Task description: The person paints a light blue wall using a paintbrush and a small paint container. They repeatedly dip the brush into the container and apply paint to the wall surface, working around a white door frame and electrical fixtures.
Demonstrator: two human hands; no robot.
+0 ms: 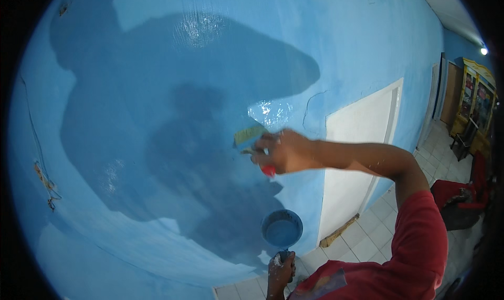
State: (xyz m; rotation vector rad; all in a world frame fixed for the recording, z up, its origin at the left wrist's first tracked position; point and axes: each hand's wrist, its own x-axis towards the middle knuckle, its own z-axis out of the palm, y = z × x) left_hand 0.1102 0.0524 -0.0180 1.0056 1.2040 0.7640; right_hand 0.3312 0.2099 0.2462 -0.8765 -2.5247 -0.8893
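My right hand [281,150], slightly blurred, is closed on a paintbrush [250,136] with a red handle end. The brush's pale yellowish part is at the blue wall [189,115], though contact cannot be told. Lower down, my left hand [282,262] grips the dark handle of a round dipper [282,230] that holds blue paint. Wet, shiny patches show on the wall above the brush, and a large shadow covers much of it.
A white door [358,138] in a white frame stands right of the brush. Pale floor tiles [352,235] lie below. Farther right are a red chair [456,195] and a yellow cabinet [474,103]. Loose wires [39,158] hang on the wall at left.
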